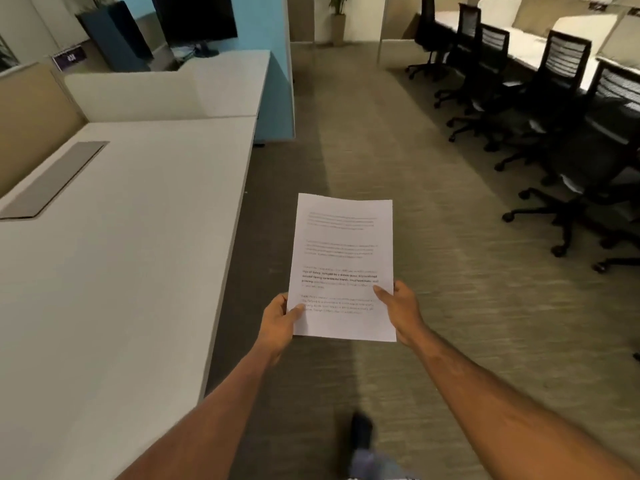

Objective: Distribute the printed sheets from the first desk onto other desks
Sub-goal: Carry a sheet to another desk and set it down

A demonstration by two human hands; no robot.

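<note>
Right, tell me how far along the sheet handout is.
Nothing shows as delivered: the near desk on the left has no sheet on it, and the desks by the black chairs are too far to judge. In hand: the printed sheets, held over the aisle carpet by the left hand and right hand. Still left: laying sheets on desks.

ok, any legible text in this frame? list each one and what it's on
No text reads cleanly.
Printed sheets, held by the left hand and right hand: four paragraphs of print, a few lines bolder, all too blurred to quote.
Purple sign on top of the desk partition: white characters, too small and blurred to read.
Monitor: screen dark, no text visible.
</note>
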